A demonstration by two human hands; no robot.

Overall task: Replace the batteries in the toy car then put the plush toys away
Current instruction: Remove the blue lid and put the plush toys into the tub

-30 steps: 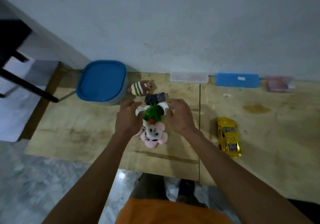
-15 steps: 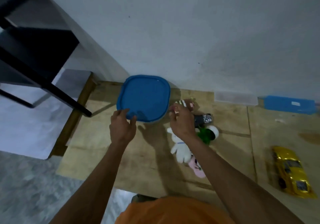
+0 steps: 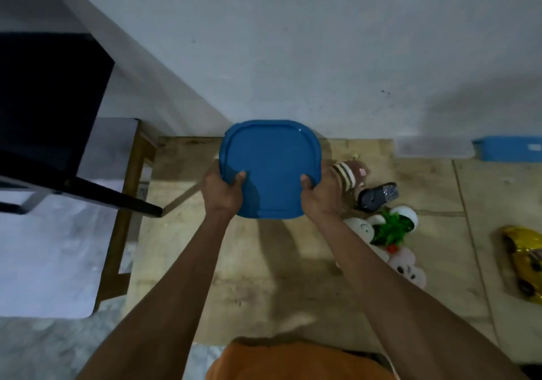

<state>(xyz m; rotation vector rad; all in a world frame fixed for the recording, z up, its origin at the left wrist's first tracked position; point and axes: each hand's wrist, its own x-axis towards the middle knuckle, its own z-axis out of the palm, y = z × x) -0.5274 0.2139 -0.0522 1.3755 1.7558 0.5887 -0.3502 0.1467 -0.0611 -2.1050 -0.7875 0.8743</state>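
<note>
Gripping opposite edges of the square, round-cornered blue lid [image 3: 271,168], left hand [image 3: 222,191] and right hand [image 3: 320,196] press thumbs on top; plush toys [image 3: 387,233] lie just right.

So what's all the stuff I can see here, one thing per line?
container lid: one, blue, held near the wall
plush toys: a small pile, white, green, pink and striped brown, right of the lid
toy car: one, gold, far right on the boards
flat box: one, blue, against the wall at right
wooden boards: tan, under everything
dark furniture: black, at left
left hand: grips the lid's left edge
right hand: grips the lid's right edge
</note>
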